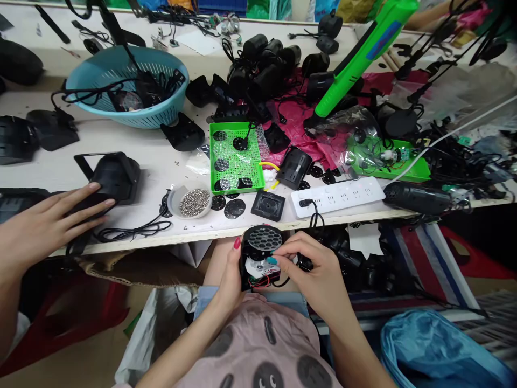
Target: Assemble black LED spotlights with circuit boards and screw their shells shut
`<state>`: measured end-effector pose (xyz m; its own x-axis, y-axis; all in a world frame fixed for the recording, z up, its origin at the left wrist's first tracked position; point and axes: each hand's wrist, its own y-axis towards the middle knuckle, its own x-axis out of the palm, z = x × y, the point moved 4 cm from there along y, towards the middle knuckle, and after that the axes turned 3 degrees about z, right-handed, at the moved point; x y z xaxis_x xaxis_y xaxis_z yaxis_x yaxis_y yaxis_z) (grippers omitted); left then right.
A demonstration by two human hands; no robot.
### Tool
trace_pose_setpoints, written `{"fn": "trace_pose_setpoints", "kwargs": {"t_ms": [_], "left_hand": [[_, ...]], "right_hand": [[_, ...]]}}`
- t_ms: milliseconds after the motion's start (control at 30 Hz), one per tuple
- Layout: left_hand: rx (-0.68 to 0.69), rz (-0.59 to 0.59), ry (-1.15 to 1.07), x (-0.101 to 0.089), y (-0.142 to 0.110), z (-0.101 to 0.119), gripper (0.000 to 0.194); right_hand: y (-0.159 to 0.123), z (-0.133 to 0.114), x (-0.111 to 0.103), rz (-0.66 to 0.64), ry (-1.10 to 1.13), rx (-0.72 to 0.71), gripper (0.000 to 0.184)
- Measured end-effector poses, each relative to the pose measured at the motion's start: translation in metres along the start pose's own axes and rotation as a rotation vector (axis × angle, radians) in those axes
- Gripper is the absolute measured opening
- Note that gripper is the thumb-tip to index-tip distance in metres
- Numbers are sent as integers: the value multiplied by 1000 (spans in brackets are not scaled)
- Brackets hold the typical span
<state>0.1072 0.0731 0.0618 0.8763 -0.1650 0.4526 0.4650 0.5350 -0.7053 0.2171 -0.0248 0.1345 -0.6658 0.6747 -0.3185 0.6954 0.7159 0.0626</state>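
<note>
Below the table's front edge, over my lap, both my hands hold a small black lamp housing (262,253) with a round honeycomb face and red and black wires at its lower side. My left hand (227,277) grips its left side with the thumb up along the edge. My right hand (319,275) closes on its right side, thumb pressed on the white part under the face. A black cable runs from the housing up to the white power strip (343,195).
Another person's hand (48,226) lies flat on a black housing (115,175) at the left. On the table stand a bowl of screws (193,202), a green tray (234,156) of round discs, a blue basket (127,89), several black lamp bodies and a green tool (363,54).
</note>
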Motion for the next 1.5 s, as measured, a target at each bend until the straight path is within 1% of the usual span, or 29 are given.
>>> {"fn": "trace_pose_setpoints", "kwargs": {"t_ms": [100, 167, 200, 300, 400, 467, 633, 700, 800, 933, 1033, 1100, 1233, 1367, 1500], "left_hand": [[27, -32, 27, -4, 3, -4, 35], [75, -70, 49, -6, 6, -5, 30], [104, -96, 56, -7, 7, -5, 30], [181, -160, 54, -8, 10, -5, 42], [183, -191, 43, -8, 11, -6, 48], [151, -176, 18, -8, 10, -7, 50], [25, 8, -61, -1, 6, -7, 38], [-53, 40, -86, 3, 5, -7, 39], [-118, 27, -128, 7, 4, -3, 44], [-119, -8, -159, 5, 5, 0, 41], [-121, -6, -185, 3, 4, -1, 39], [-119, 7, -200, 1, 3, -2, 36], [-115, 9, -233, -2, 4, -2, 33], [-136, 0, -224, -3, 5, -4, 38], [-150, 49, -193, -6, 3, -5, 42]], "right_hand": [[-2, -1, 0, 33, 27, -3, 11], [-4, -2, 0, 50, 41, 0, 11], [-4, -2, 0, 57, 46, 4, 12], [-6, -4, 1, 69, 58, 6, 13], [-8, -6, 2, 65, 75, 25, 12], [-8, -7, 3, 61, 84, 41, 12], [-4, -1, 3, 66, 65, 13, 9], [-1, 4, 0, 85, 35, -14, 8], [4, 10, -5, 87, -35, -79, 12], [8, 11, -1, 12, -140, -204, 16], [9, 9, 5, -1, -217, -294, 15], [11, 9, 8, -5, -248, -315, 16], [11, 11, 13, -43, -282, -313, 17], [9, 13, 17, -86, -358, -356, 12], [5, 12, 22, -100, -467, -446, 13]]}}
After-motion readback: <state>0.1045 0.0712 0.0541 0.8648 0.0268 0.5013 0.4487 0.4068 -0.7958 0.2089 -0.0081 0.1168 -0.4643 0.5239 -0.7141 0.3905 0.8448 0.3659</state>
